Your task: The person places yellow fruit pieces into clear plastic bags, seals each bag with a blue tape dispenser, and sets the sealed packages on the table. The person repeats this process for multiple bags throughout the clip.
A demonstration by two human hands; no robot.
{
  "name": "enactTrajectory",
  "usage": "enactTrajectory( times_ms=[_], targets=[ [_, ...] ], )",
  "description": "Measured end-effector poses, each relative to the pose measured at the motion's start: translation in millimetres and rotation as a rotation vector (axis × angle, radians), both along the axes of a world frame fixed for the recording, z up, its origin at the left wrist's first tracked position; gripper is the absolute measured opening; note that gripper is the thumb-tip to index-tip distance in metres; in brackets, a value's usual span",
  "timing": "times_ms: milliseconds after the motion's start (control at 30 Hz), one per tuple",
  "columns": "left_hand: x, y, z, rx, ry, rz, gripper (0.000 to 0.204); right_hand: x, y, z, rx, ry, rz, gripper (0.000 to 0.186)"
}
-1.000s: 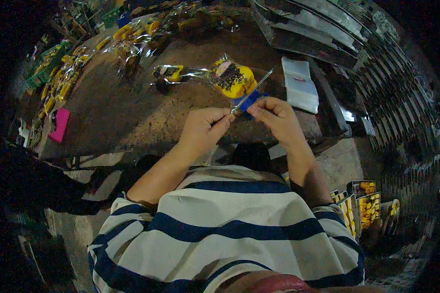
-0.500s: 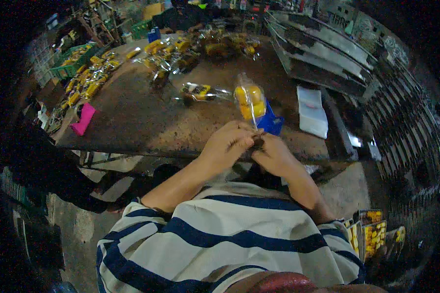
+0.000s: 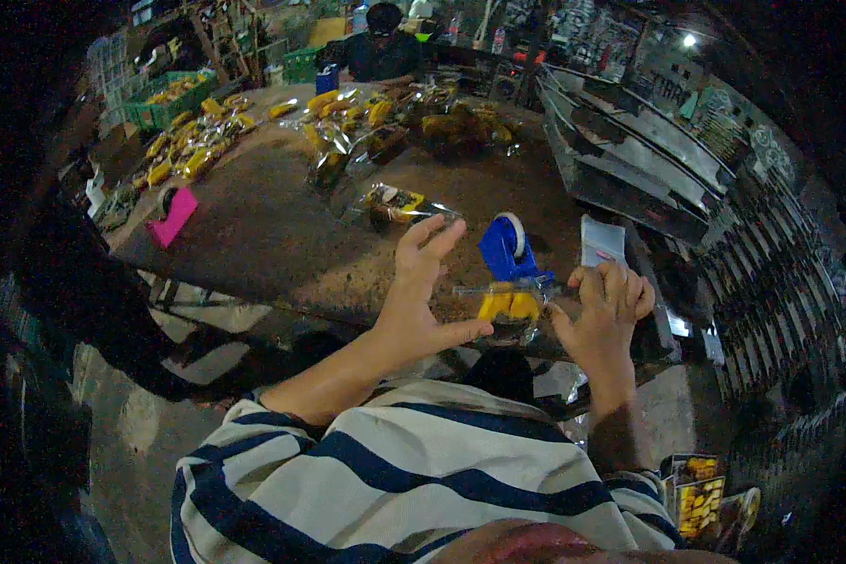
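Note:
A clear plastic packet of yellow pieces [image 3: 509, 303] lies at the table's near edge, between my two hands. My left hand [image 3: 415, 296] is open beside it, thumb and fingers spread wide, holding nothing. On the packet's other side is my right hand [image 3: 606, 312], its fingers bent but apart from the thumb; whether a fingertip touches the plastic is unclear. Just behind the packet stands a blue tape dispenser [image 3: 508, 246] with a pale roll. Past my left fingertips rests another clear packet with dark and yellow contents [image 3: 397, 203].
A stack of clear plastic bags [image 3: 602, 241] lies beyond my right hand. Many yellow packets [image 3: 348, 117] are heaped at the back, more [image 3: 193, 150] at the left. A pink dispenser-like object [image 3: 172, 217] sits front left. Metal trays [image 3: 630, 155] stand right. A person [image 3: 383, 47] is across the table.
My hands, pinched together at the packet's near end before, have parted and opened. The packet has turned and come nearer, uncovering the tape dispenser. The view has shifted slightly.

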State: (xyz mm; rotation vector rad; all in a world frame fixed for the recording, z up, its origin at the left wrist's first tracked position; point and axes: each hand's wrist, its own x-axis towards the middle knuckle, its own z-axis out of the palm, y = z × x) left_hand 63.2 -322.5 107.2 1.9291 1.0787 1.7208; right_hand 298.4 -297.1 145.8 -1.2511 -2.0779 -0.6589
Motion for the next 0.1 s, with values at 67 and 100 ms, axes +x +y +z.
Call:
enactTrajectory(
  times_ms=[67, 100],
  targets=[
    [-6, 7, -2, -0.101, 0.121, -0.194, 0.092, -1, 3, -11, 0.057, -0.009, 0.04, 0.041],
    [-11, 12, -2, -0.149, 0.184, -0.293, 0.094, -1, 4, -18, 0.088, -0.001, 0.057, 0.043]
  ],
)
